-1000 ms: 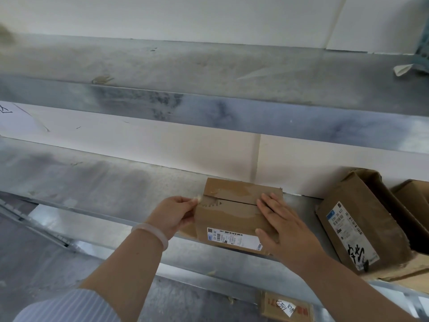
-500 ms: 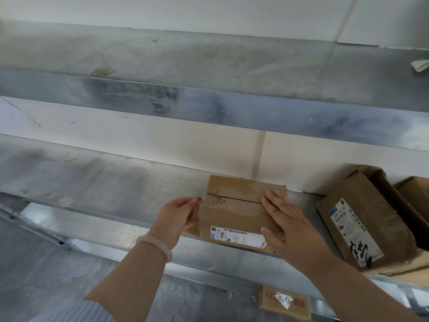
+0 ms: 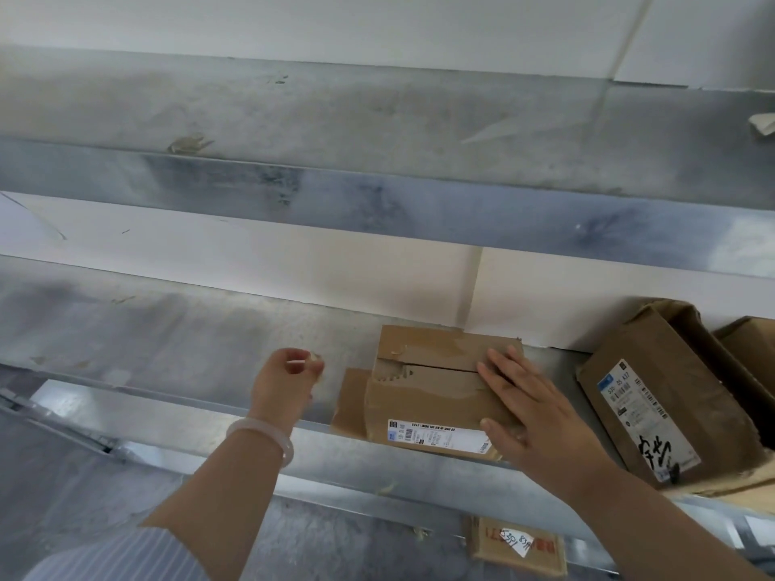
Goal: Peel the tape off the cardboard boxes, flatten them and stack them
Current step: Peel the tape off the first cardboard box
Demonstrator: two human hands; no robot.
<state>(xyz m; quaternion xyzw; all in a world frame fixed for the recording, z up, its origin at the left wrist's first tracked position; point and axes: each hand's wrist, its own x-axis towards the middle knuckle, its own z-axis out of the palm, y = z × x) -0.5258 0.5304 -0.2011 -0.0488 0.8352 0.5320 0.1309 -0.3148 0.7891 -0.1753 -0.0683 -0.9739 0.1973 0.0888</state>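
Cardboard of this small box (image 3: 436, 383) looks thin, light and already creased. I judge it will slide on the smooth metal shelf (image 3: 188, 341) unless pinned, and its brown tape will likely tear off in short bits. The best hold is a lifted tape end by the jagged seam at the box's 10 o'clock. The box lies at the shelf's front edge, at 5 o'clock in view. The right hand (image 3: 528, 404) presses flat on its 3 o'clock end, fingers (image 3: 501, 364) straight. The left hand (image 3: 289, 379), at the box's 9 o'clock and clear of it, curls its fingers, pinching a pale scrap of tape (image 3: 313, 357). The white barcode label (image 3: 436, 436) is unreadable; the larger box (image 3: 671, 362) at 3 o'clock seems to read "530 05 A37".
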